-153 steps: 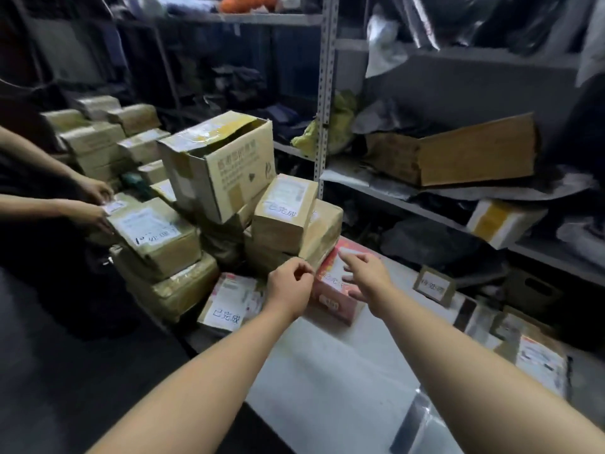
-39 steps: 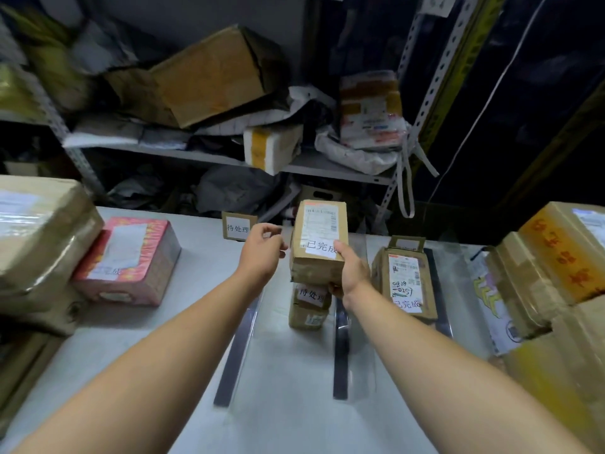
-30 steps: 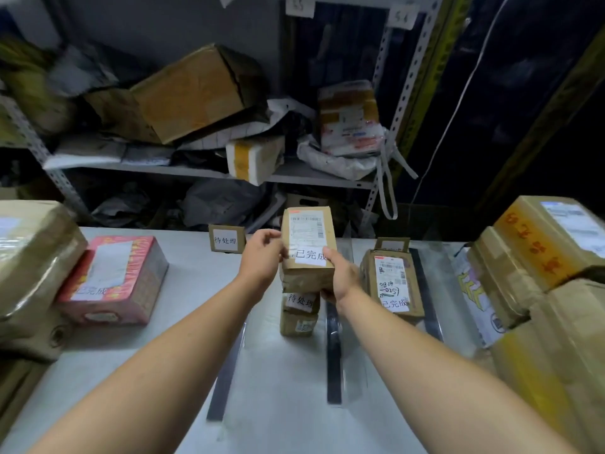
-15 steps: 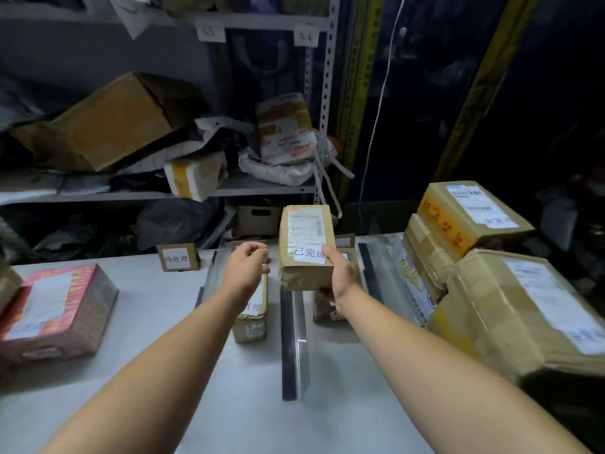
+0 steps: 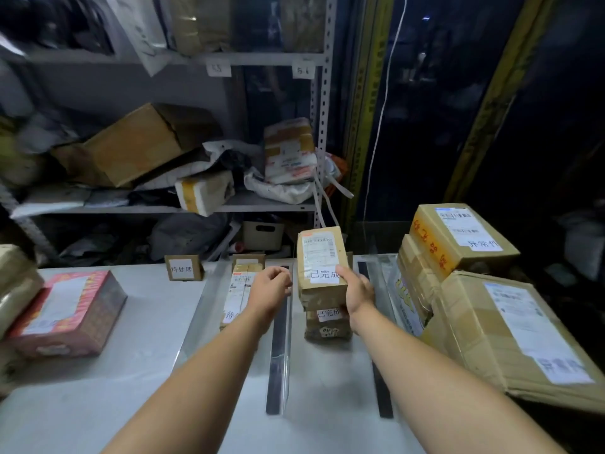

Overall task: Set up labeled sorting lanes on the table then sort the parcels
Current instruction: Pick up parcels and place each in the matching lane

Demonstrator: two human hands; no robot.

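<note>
My right hand (image 5: 357,293) grips a small brown parcel (image 5: 320,265) with a white shipping label, holding it just above another brown parcel (image 5: 327,326) that lies in the middle lane. My left hand (image 5: 271,290) hovers loosely curled to the left of the held parcel, not touching it. Under that hand a long parcel (image 5: 239,290) lies in the left lane. Clear dividers (image 5: 278,352) with dark bases separate the lanes on the white table (image 5: 98,388). A cardboard lane sign (image 5: 182,268) stands at the back.
A pink box (image 5: 65,312) sits at the table's left, with brown parcels at the far left edge. Large taped cartons (image 5: 491,306) are stacked at the right. Metal shelves (image 5: 229,204) behind the table hold boxes and bags.
The parcel in my right hand has moved right over the middle lane's parcel. My left hand has let go and sits beside it. The view has swung back left slightly.
</note>
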